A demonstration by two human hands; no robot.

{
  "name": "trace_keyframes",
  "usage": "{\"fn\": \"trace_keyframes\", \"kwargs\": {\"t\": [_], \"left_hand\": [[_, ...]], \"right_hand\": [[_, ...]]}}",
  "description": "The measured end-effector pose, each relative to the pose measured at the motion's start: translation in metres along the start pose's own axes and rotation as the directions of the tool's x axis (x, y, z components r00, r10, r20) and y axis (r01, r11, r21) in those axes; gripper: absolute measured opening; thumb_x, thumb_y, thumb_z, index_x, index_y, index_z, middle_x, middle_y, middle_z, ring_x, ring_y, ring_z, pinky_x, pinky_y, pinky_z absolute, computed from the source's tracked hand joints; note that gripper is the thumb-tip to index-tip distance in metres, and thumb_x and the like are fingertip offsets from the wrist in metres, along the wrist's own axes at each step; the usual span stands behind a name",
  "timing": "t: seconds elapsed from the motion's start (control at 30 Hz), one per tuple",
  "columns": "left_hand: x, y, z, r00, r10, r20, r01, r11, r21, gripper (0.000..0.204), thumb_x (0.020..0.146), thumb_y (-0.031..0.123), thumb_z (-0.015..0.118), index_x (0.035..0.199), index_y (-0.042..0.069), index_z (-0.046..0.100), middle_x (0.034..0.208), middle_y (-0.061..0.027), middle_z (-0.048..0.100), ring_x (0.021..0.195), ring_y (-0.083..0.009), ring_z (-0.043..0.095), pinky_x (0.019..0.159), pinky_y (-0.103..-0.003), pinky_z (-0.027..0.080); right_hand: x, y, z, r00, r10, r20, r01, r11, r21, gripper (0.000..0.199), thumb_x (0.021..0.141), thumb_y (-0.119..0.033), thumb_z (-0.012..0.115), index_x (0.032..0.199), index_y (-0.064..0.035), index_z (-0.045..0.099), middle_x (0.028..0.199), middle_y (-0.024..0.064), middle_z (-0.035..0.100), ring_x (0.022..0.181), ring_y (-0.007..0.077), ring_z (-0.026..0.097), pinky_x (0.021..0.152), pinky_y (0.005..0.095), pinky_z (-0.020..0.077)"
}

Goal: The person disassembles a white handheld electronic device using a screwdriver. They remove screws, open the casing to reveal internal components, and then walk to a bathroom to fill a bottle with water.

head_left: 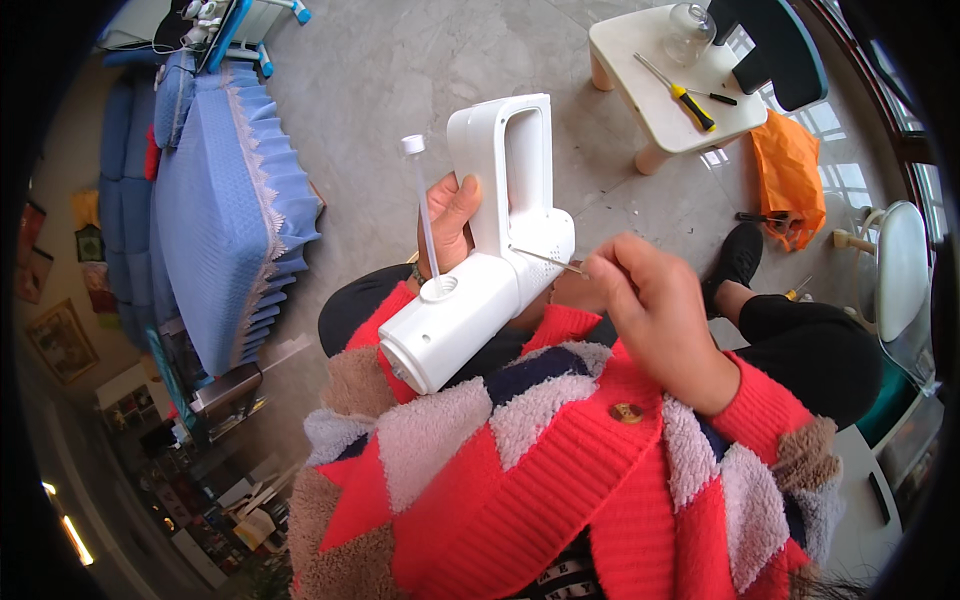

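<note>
A white plastic handheld appliance [470,300] with a loop handle and a round body lies tilted across my lap. From a round port on its top rises a clear thin tube [425,215] with a white cap at its upper end. My left hand [452,215] is closed round the appliance beside the handle, thumb showing; its other fingers are partly hidden. Pinched in my right hand [655,310] is a thin metal tool [548,258], whose tip touches the seam where handle and body meet. Its exact kind does not show.
On a small cream table [625,50] at the far right are a yellow-and-black screwdriver [692,108], a small black tool and a clear glass vessel [690,35]. An orange bag [790,175] lies on the floor beside it. A bed with a blue cover [225,210] stands left.
</note>
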State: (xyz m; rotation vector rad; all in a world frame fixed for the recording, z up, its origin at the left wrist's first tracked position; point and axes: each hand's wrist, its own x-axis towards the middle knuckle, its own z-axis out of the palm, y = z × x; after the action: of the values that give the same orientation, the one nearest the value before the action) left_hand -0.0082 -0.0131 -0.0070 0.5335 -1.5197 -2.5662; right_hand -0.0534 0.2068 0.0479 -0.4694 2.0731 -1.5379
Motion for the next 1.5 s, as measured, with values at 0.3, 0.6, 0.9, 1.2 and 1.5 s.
{"fn": "trace_keyframes", "kwargs": {"t": [0.3,0.6,0.9,1.2,1.5], "left_hand": [[0.003,-0.009,-0.028,0.994,0.051,0.1,-0.03,0.979,-0.203,0.04,0.1,0.035,0.048,0.079,0.003,0.059,0.061,-0.0081,0.053,0.066,-0.0168,0.05,0.08,-0.031,0.045],[0.016,-0.026,-0.034,0.997,-0.067,0.023,0.071,0.966,-0.247,0.042,0.103,0.04,0.039,0.083,0.007,0.055,0.057,-0.003,0.047,0.061,-0.0132,0.042,0.076,-0.028,0.042],[0.021,-0.038,-0.03,0.982,-0.178,-0.057,0.147,0.926,-0.348,0.044,0.103,0.043,0.038,0.084,0.008,0.056,0.056,-0.0036,0.047,0.068,-0.0145,0.046,0.084,-0.03,0.045],[0.022,-0.042,-0.039,0.978,-0.209,-0.024,0.195,0.94,-0.279,0.038,0.097,0.045,0.047,0.078,0.013,0.053,0.06,0.0011,0.05,0.077,-0.015,0.056,0.085,-0.036,0.05],[0.018,-0.045,-0.037,0.968,-0.239,-0.074,0.207,0.931,-0.302,0.03,0.094,0.042,0.053,0.08,0.016,0.056,0.061,0.0037,0.052,0.078,-0.0133,0.059,0.085,-0.037,0.052]], "right_hand": [[0.01,0.009,-0.01,0.978,-0.21,0.0,0.208,0.966,0.153,0.006,0.085,-0.002,0.064,0.09,-0.0008,0.063,0.076,0.0157,0.06,0.063,0.0311,0.06,0.057,0.0366,0.0465],[0.033,0.043,-0.013,0.987,-0.03,0.161,0.014,0.995,0.1,0.007,0.085,-0.006,0.066,0.087,0.0001,0.062,0.067,0.0154,0.061,0.061,0.0298,0.061,0.056,0.0367,0.0462],[0.048,0.058,-0.019,0.971,0.002,0.238,-0.035,0.99,0.135,0.009,0.086,-0.002,0.064,0.095,0.0008,0.062,0.072,0.0127,0.063,0.061,0.0207,0.061,0.056,0.0288,0.0454],[0.051,0.063,-0.013,0.98,-0.022,0.199,-0.019,0.979,0.204,0.007,0.084,-0.009,0.065,0.087,-0.0034,0.061,0.066,0.0174,0.062,0.063,0.037,0.063,0.057,0.0433,0.0482],[0.048,0.061,-0.017,0.965,-0.013,0.262,-0.022,0.992,0.128,0.011,0.084,-0.003,0.066,0.094,-0.0002,0.064,0.072,0.0132,0.064,0.06,0.0234,0.062,0.055,0.0302,0.0463]]}}
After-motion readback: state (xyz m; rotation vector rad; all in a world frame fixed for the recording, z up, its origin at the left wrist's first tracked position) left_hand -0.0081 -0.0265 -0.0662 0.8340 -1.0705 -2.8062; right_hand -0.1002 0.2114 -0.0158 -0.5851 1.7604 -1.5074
